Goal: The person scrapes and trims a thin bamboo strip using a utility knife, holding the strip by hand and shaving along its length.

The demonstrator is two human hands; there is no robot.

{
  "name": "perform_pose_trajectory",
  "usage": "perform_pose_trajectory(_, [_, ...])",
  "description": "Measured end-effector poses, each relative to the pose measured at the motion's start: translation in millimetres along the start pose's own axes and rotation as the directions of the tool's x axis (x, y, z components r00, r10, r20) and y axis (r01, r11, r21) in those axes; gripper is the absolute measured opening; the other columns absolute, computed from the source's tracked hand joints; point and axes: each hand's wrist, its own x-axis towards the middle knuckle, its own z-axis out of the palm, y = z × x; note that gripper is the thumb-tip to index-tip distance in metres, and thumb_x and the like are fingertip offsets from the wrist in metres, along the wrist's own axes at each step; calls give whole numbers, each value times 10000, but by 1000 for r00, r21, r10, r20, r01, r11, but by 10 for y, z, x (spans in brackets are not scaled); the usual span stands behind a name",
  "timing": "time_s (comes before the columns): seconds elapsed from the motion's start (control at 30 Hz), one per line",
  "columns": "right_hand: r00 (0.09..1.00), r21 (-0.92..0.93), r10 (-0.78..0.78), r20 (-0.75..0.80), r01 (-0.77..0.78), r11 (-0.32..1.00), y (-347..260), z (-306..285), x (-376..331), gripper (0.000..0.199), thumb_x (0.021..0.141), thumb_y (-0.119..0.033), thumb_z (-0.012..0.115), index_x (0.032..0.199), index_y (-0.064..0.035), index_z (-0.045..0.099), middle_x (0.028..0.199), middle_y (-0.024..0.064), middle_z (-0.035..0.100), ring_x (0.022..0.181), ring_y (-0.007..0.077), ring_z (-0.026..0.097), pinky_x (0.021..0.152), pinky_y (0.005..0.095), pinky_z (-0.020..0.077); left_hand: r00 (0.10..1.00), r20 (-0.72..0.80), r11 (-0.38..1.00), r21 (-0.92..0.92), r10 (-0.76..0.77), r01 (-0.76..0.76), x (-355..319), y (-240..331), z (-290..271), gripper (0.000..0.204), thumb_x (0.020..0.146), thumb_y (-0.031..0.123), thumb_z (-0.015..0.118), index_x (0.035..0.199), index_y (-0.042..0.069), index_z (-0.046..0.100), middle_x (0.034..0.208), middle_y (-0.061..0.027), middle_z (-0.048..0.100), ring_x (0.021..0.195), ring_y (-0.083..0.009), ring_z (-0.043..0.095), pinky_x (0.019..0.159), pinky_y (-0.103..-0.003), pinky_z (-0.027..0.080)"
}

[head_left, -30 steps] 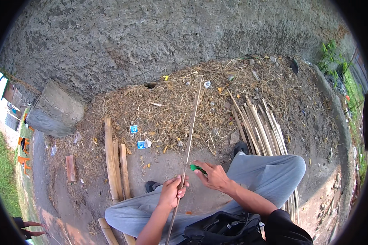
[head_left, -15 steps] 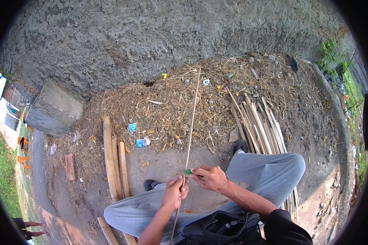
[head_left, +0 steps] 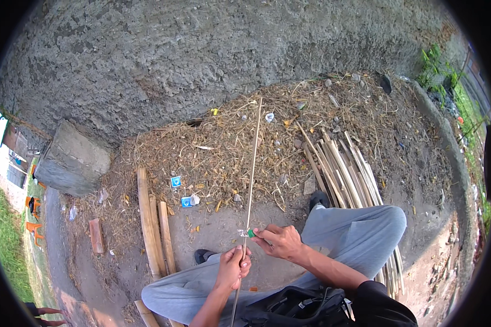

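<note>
A long thin bamboo strip point(head_left: 253, 169) stretches from my lap out toward the wall. My left hand point(head_left: 234, 268) is closed around its near part, above my legs. In my right hand point(head_left: 280, 240) is a small green-handled tool point(head_left: 250, 232), pinched between the fingers. Its shiny metal end lies across the strip, just beyond my left hand. The tool's exact kind is too small to make out.
Several split bamboo strips point(head_left: 343, 169) lie in a bundle by my right foot. Thicker bamboo pieces point(head_left: 150, 218) lie on the left. A brick point(head_left: 96, 236), a concrete block point(head_left: 73, 158) and a rough wall point(head_left: 213, 54) surround the littered ground.
My right hand's tool has moved slightly away from my left hand along the strip, and its metal end now shows. My left hand keeps its grip, a little lower in view.
</note>
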Motion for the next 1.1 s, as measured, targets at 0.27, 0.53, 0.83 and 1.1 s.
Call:
perform_pose_trajectory(0.27, [986, 12, 163, -35, -163, 987, 248, 30, 32, 194, 826, -280, 766, 960, -151, 710, 700, 40, 657, 480, 274, 610, 390, 389, 453, 990, -7, 989, -25, -144, 144, -160, -128, 37, 323, 1071, 273, 387, 950, 7, 524, 607, 10, 396, 439, -37, 279, 379, -216, 207])
perform_pose_trajectory(0.53, [980, 7, 198, -6, -198, 980, 137, -8, 84, 170, 853, -274, 741, 943, -133, 710, 744, 65, 696, 497, 295, 627, 416, 404, 467, 991, -62, 988, 101, -114, 120, -398, -83, -31, 315, 1070, 260, 390, 940, 7, 526, 606, 11, 407, 450, -37, 304, 386, -208, 222])
perform_pose_trajectory(0.83, [877, 107, 478, -50, -471, 875, 624, -100, 258, 195, 889, -314, 696, 939, -125, 686, 739, 156, 696, 621, 386, 662, 559, 463, 523, 977, -212, 910, 406, 7, 82, -1175, -642, -337, 411, 1020, 392, 492, 702, 134, 522, 573, 69, 409, 477, -56, 367, 424, -235, 271])
perform_pose_trajectory(1.1, [801, 143, 576, -164, -558, 817, 939, -210, 288, 256, 901, -334, 677, 962, -85, 668, 809, 165, 706, 736, 407, 668, 634, 459, 529, 970, -236, 778, 599, -55, 190, -1876, -663, -687, 436, 1044, 343, 429, 683, 119, 528, 526, 43, 413, 464, -90, 388, 448, -247, 285])
